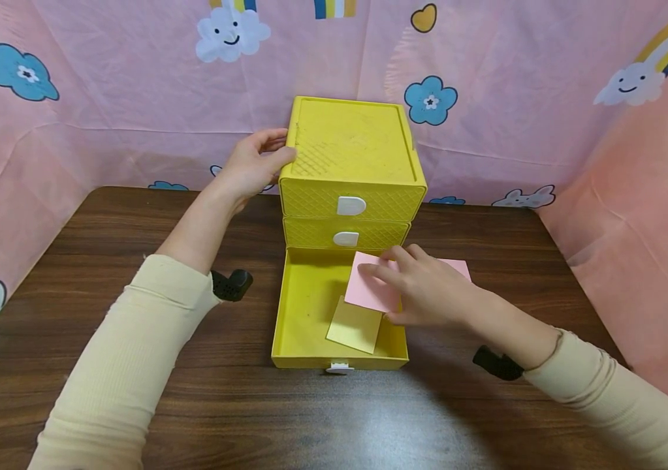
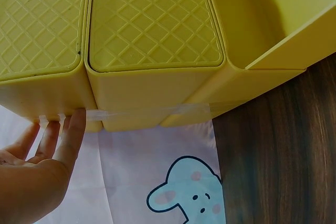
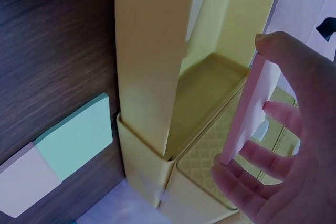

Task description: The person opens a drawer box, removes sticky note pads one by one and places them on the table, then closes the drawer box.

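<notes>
A yellow three-drawer organizer (image 1: 363, 140) stands on the table, its bottom drawer (image 1: 304, 300) pulled out. My left hand (image 1: 254, 163) rests at its left side, thumb on the top edge and fairly straight fingers against the side wall. Over the right part of the drawer, my right hand (image 1: 436, 287) pinches a pink sticky note pad (image 1: 367, 285) by its edges, thumb opposite the fingers. A pale yellow sticky note pad (image 1: 354, 329) lies inside the drawer, partly overlapped by the pink one in the head view.
On the table right of the drawer lie another pink pad (image 3: 29, 182) and a green pad (image 3: 79, 137); the green one is hidden behind my hand in the head view. A pink patterned cloth (image 1: 151, 78) hangs behind and beside the dark wooden table (image 1: 204, 405).
</notes>
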A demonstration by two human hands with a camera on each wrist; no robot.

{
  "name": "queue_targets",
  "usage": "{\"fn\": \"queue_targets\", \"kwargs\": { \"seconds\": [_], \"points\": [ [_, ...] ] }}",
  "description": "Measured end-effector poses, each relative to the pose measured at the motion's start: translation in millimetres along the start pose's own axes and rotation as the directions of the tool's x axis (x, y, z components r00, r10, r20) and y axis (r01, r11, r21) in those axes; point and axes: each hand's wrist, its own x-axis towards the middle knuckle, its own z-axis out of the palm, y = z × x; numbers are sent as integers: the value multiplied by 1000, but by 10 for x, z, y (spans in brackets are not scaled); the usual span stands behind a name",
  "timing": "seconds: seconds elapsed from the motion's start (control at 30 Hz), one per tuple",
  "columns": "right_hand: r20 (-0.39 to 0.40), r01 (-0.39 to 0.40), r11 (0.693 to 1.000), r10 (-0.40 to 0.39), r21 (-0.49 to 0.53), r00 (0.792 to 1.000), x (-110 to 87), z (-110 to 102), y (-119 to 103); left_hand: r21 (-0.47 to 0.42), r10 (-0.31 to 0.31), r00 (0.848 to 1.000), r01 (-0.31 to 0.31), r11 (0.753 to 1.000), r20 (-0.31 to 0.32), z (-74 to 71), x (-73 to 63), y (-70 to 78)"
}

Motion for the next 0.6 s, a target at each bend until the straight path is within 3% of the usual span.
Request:
{"fn": "queue_targets", "kwargs": {
  "seconds": [0.6],
  "points": [
    [59, -204, 977, 200, 60, 978, -392, 99, 258, -1, -7, 1000, 7, 1000, -7, 7, -7, 5]
  ]
}}
